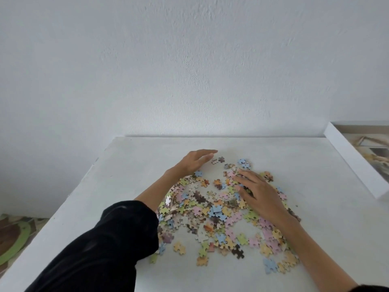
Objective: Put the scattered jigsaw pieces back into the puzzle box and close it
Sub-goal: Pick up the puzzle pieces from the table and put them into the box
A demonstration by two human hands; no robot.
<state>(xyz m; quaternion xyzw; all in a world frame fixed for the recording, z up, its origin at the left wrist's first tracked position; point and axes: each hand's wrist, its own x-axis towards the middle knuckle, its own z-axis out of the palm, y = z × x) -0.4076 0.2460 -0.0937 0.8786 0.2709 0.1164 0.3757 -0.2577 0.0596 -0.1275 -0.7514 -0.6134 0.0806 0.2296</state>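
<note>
A loose heap of several coloured jigsaw pieces point(212, 216) lies spread over the white table point(130, 178). My left hand point(194, 161) rests on its edge at the far left rim of the heap, fingers together and stretched out, holding nothing. My right hand point(257, 193) lies flat, palm down, on the right part of the heap with fingers spread. A few stray pieces point(219, 160) sit just beyond the left fingertips. The white puzzle box point(355, 163) stands at the table's right edge, partly cut off by the frame.
The table butts against a white wall at the back. Its left edge drops to a floor with a green and brown patterned mat point(14, 237). Bare table surface shows left of the heap and between the heap and the box.
</note>
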